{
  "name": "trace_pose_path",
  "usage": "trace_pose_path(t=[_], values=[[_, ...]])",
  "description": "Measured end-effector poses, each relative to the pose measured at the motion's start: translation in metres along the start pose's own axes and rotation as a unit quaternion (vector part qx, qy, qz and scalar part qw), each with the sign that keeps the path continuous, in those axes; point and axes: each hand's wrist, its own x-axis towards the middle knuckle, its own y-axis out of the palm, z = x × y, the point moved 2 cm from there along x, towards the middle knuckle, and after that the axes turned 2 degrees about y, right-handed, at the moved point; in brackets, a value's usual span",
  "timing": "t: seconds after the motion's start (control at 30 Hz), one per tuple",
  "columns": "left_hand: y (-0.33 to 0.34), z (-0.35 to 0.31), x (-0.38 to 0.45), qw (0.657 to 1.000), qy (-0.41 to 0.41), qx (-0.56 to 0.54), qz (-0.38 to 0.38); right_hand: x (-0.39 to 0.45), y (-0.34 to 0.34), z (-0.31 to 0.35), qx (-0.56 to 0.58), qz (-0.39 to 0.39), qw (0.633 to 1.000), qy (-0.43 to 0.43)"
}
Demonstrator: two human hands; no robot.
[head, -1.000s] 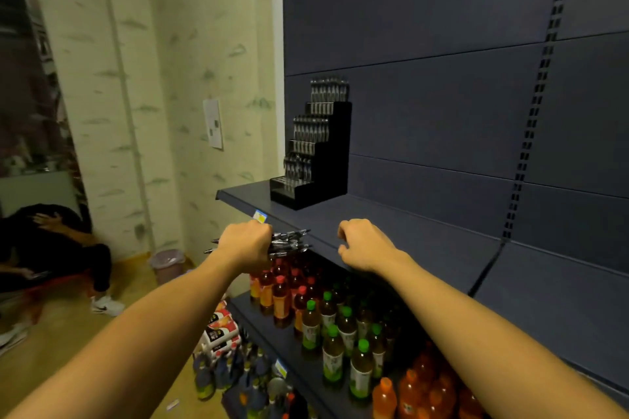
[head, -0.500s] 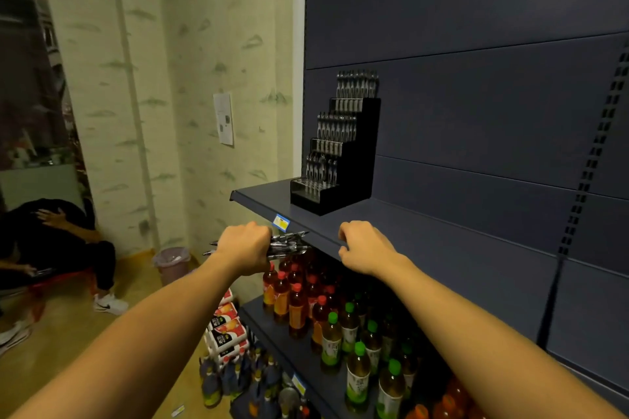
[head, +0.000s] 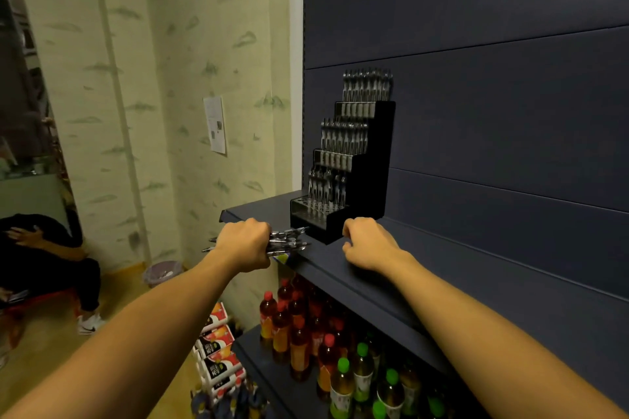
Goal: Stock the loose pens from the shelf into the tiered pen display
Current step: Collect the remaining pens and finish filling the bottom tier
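Nearest, along the bottom of the frame, two bare forearms reach up toward the middle. Below them at lower centre, bottles of drink (head: 299, 347) with red and green caps stand in rows on a lower shelf, and white cartons (head: 218, 347) are stacked at its left end.

At mid-frame, left of centre, the left hand (head: 245, 245) is curled tight round a bundle of loose pens (head: 287, 241), which lie roughly level; their ends stick out on both sides of the fist, the right-hand ends just over the front edge of the dark blue shelf (head: 442, 269). To the right of centre, the right hand (head: 369, 246) rests on the shelf with its fingers curled under; whether it holds anything cannot be told. The two hands are apart, with the front corner of the display between them.

Just behind the hands, the black tiered pen display (head: 369, 166) stands on the shelf near its left end, against the dark back panel. Its upper tiers carry rows of upright pens; the lowest front tier shows open slots.

Farther off, at the left edge of the frame, a person in dark clothes (head: 44, 258) sits low by the pale patterned wall, with a small bin (head: 162, 273) on the floor nearby and a white sheet (head: 215, 125) fixed to the wall above.
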Motion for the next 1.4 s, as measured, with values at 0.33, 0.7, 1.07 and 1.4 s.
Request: trace_pose_path(t=[0.33, 0.7, 1.07, 1.4], values=[[0.024, 0.026, 0.052, 1.0, 0.009, -0.01, -0.009, 0.055, 0.008, -0.005, -0.002, -0.001, 1.0, 0.025], [0.052, 0.064, 0.095, 0.998, 0.057, -0.036, -0.02, 0.089, 0.011, 0.02, -0.018, -0.028, 0.996, 0.086], [0.069, 0.108, 0.135, 0.982, 0.17, -0.059, -0.055, 0.096, 0.014, 0.049, -0.04, -0.052, 0.973, 0.221], [0.07, 0.109, 0.158, 0.962, 0.252, -0.065, -0.08, 0.091, 0.019, 0.069, -0.047, -0.068, 0.957, 0.279]])
